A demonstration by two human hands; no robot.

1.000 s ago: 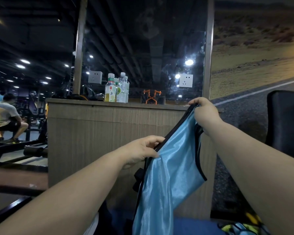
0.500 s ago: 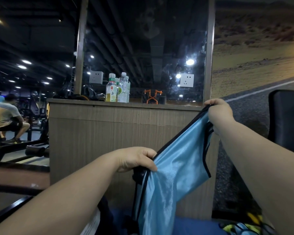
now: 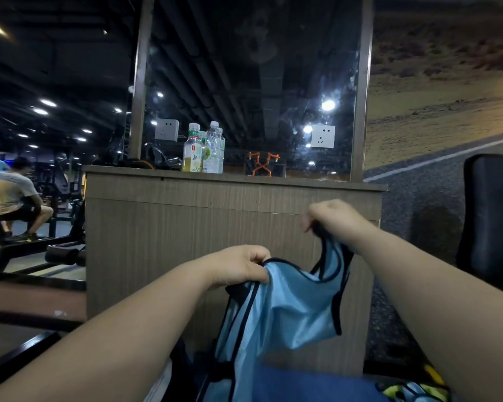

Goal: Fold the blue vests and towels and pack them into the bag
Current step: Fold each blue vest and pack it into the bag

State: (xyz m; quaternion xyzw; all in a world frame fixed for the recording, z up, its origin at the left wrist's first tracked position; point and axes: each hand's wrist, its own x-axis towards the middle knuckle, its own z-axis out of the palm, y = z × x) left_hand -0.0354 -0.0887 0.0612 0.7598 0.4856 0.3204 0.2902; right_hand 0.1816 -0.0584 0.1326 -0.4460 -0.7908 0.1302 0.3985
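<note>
Holding up the vest (image 3: 276,314) near centre, in front of the counter (image 3: 172,233). Pinching its left strap with the left hand (image 3: 238,268), fingers curled tight on the black trim. Gripping the right strap higher and farther right with the right hand (image 3: 331,219), fingers bunched round it, tips hidden. Hangs crumpled below both hands. On the countertop, bottles (image 3: 204,152). At right, a chair (image 3: 491,216); far left, a seated person (image 3: 15,195).

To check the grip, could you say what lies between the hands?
The blue vest, sagging from left hand to right hand, in the head view.
</note>
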